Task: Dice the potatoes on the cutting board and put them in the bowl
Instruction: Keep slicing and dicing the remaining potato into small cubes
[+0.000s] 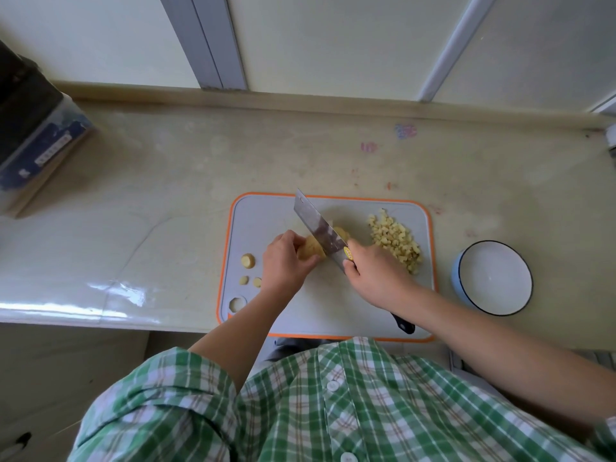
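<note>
A grey cutting board (pixel 333 315) with an orange rim lies at the counter's front edge. My left hand (pixel 283 265) grips a peeled potato (pixel 310 250) on the board. My right hand (pixel 376 275) holds a cleaver (pixel 318 230) by its black handle, and the blade stands in the potato, with a cut piece (pixel 341 233) on its far side. A heap of diced potato (pixel 395 240) lies on the board's right part. Three small potato ends (pixel 248 261) sit near the left rim. A white bowl (pixel 493 278) with a blue outside stands right of the board, with nothing in it.
A dark box with a blue label (pixel 36 135) sits at the counter's far left. The pale counter (pixel 166 195) runs back to a wall ledge with window frames. The board has a hanging hole (pixel 237 303) at its front left corner.
</note>
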The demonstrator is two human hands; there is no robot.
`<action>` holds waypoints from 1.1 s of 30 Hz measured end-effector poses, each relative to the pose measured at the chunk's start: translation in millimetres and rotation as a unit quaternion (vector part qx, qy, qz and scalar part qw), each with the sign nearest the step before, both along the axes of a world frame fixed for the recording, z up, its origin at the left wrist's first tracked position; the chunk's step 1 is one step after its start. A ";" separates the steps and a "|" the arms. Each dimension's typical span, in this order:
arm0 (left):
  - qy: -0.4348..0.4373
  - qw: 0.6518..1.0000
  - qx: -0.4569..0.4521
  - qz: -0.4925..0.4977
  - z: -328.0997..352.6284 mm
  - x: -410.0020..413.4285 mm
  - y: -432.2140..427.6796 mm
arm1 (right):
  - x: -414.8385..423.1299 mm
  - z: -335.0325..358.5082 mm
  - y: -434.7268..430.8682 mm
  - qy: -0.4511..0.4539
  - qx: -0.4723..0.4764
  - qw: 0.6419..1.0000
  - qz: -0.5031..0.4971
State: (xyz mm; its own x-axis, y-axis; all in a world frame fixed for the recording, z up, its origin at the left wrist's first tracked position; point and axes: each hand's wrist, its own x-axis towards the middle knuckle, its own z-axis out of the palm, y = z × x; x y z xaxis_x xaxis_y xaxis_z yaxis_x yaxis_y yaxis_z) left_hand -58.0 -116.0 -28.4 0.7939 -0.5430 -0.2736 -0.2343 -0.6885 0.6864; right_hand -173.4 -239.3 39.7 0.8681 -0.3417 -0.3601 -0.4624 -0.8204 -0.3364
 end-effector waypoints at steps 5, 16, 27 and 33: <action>-0.002 1.000 -0.006 0.002 -0.2 -0.2 -0.2 | -2.3 3.0 2.2 0.004 0.003 1.000 0.000; -0.004 1.000 -0.003 0.000 -0.4 0.3 -0.8 | -2.6 1.1 5.8 -0.004 0.002 1.000 -0.004; -0.021 1.000 0.011 -0.015 -0.9 -0.3 -2.4 | 9.4 -4.1 10.2 0.017 -0.017 1.000 0.007; -0.014 1.000 0.011 -0.016 -2.6 2.6 -0.3 | 18.2 -24.0 12.7 0.016 -0.029 0.999 0.015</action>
State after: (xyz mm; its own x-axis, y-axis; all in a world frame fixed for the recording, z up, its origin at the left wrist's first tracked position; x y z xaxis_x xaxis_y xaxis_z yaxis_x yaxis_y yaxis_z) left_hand -55.4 -116.3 -31.0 0.7833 -0.5627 -0.2643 -0.2752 -0.6951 0.6642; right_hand -155.2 -226.6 15.6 0.8668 -0.3367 -0.3679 -0.4468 -0.8520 -0.2728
